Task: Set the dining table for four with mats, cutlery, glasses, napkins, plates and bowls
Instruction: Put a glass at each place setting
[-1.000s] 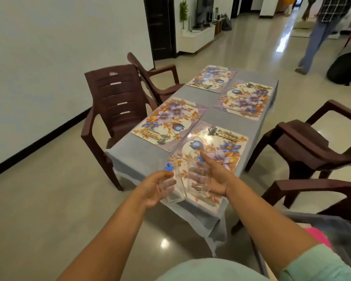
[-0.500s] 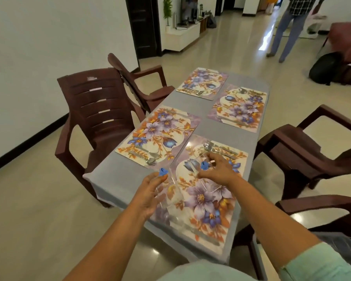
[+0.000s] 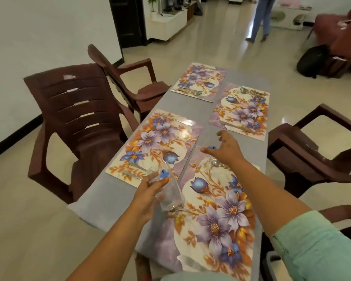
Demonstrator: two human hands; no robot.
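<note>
Four floral mats lie on the grey table (image 3: pixel 109 197): near right mat (image 3: pixel 217 211), near left mat (image 3: pixel 156 142), far left mat (image 3: pixel 199 81), far right mat (image 3: pixel 242 113). Cutlery (image 3: pixel 192 92) rests on the mats. My left hand (image 3: pixel 148 192) grips a tilted clear glass (image 3: pixel 171 194) with a blue sticker, over the gap between the two near mats. My right hand (image 3: pixel 226 149) reaches forward, thumb and fingers curved round a second clear glass (image 3: pixel 209 138) with a blue sticker, at the top left corner of the near right mat.
Brown plastic chairs stand along the left side (image 3: pixel 75 122) (image 3: pixel 134 78) and the right side (image 3: pixel 316 153). A black bag (image 3: pixel 312 60) lies on the floor at the back right. A person (image 3: pixel 261 19) walks in the far room.
I have come closer to the table. My right hand moved forward with its glass to the near right mat's far corner. My left hand still holds its glass, now tilted.
</note>
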